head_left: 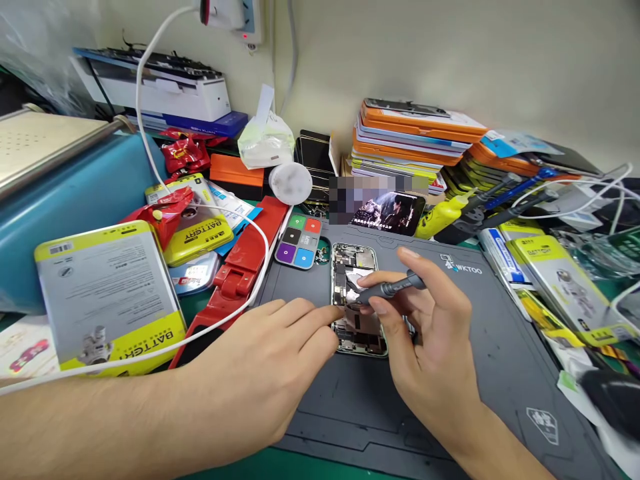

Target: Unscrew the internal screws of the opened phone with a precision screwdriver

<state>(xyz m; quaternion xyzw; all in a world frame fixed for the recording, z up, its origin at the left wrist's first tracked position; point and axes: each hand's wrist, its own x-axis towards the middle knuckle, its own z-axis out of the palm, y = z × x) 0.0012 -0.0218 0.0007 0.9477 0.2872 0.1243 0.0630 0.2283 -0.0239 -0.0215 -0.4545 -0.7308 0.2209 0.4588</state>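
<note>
An opened phone [367, 320] lies upright on the grey work mat [320, 413], its inner parts and metal plates bare. My right hand [435, 333] grips a dark grey screwdriver [393, 288] between thumb and fingers; it slants down to the left, its tip over the middle of the phone. My left hand [295, 347] is closed against the phone's left edge, with one fingertip reaching over the frame close to the tool's tip. Its thumb is hidden. Just left of the phone's top sits a tray of coloured squares [299, 241].
Behind the mat, a lit phone screen [393, 212] leans near stacked orange boxes [415, 130]. Battery packs [110, 293] and a red strap-like piece [240, 273] crowd the left. A white cable [260, 233] crosses above my left forearm. A yellow bottle [443, 215] and tools stand right.
</note>
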